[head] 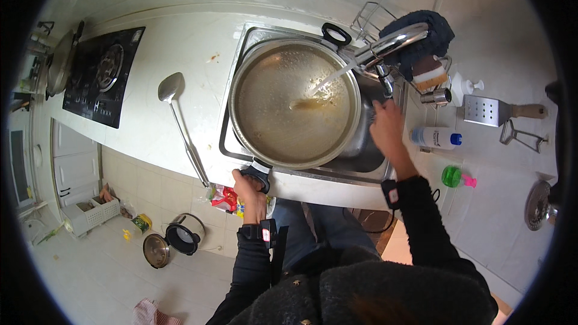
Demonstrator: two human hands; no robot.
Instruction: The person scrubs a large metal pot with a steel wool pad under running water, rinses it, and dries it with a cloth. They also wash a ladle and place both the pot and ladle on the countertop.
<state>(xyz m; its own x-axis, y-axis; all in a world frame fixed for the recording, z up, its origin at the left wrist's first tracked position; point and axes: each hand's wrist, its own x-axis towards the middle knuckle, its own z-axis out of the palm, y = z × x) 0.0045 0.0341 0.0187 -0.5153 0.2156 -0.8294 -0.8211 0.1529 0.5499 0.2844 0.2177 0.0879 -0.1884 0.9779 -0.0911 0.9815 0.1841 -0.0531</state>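
A wide metal pan [293, 135] with two black loop handles rests over the stainless steel sink [368, 153]. Cloudy, bubbly liquid covers its bottom. Water pours into it from the chrome faucet [393, 45]. My left hand [250, 194] grips the near handle [257, 174] at the counter's front edge. Over the sink's right side, my right hand [388, 128] is beside the pan, just below the faucet's lever [385, 81]. Its fingers are bent; whether something small is between them cannot be made out.
A metal spatula [180, 128] lies on the counter left of the sink, its handle reaching the front edge. Farther left is a black cooktop [106, 76]. A wire rack with a dark cloth [420, 31] and a brush [429, 74] stands behind the faucet. Bottles [435, 137] line the right.
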